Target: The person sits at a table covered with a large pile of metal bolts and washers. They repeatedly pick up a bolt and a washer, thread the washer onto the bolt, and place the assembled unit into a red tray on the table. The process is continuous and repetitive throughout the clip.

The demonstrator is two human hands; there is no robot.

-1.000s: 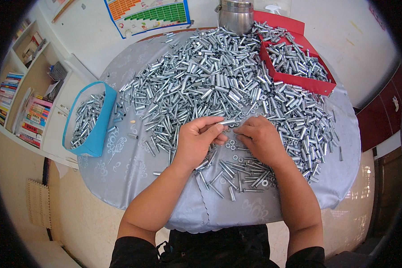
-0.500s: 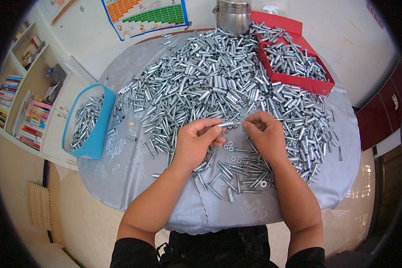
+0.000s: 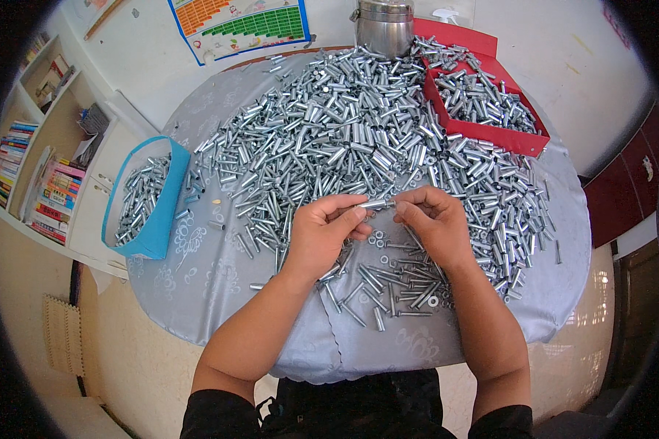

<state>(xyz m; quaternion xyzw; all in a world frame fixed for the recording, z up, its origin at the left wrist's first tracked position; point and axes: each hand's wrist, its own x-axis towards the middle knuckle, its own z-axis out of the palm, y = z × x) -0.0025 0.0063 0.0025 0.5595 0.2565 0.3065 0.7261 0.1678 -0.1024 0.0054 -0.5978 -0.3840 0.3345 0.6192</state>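
Observation:
Between the thumb and fingers of my left hand (image 3: 334, 223) is a shiny metal anchor bolt sleeve (image 3: 374, 205), held level and pointing right. My right hand (image 3: 433, 219) is closed in a pinch at the sleeve's right end; whatever small part its fingertips hold is hidden. Below both hands lie loose bolts (image 3: 410, 282), with a few nuts (image 3: 378, 235) and washers (image 3: 433, 301) among them. A big heap of metal sleeves and bolts (image 3: 322, 124) spreads over the table beyond my hands.
A blue bin (image 3: 170, 219) of metal parts stands at the left, a red box (image 3: 490, 139) of them at the back right. Behind the heap is a steel pot (image 3: 384, 31). Grey cloth covers the round table (image 3: 183, 293); a bookshelf (image 3: 66, 146) stands farther left.
My right hand has moved slightly left, bringing its fingertips to the sleeve's right end. My left hand keeps its hold almost in place.

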